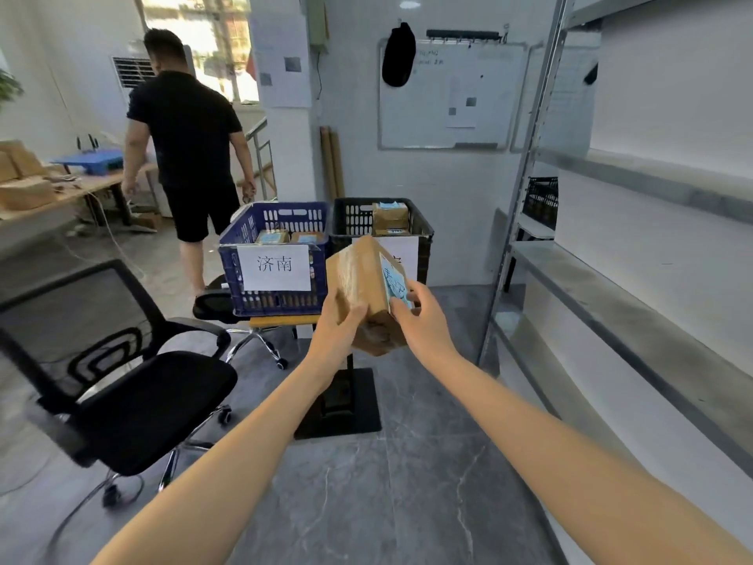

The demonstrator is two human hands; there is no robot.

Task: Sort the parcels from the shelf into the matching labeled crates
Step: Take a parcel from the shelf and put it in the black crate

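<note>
I hold a brown cardboard parcel (362, 279) with a light-blue handwritten label, tilted, in front of two crates. My left hand (340, 328) grips its left lower side. My right hand (419, 320) grips its right side over the label. The blue crate (244, 238) carries a white label with two characters and holds parcels. To its right the black crate (350, 216) holds a stack of parcels; the held parcel hides most of its white label. Both crates stand on a small table (281, 320).
A grey metal shelf (635, 295) runs along the right, with a black crate (542, 199) at its far end. A black office chair (134, 393) stands at the left. A person in black (187, 132) walks away near a desk with boxes (24, 189). A whiteboard (444, 95) hangs on the wall.
</note>
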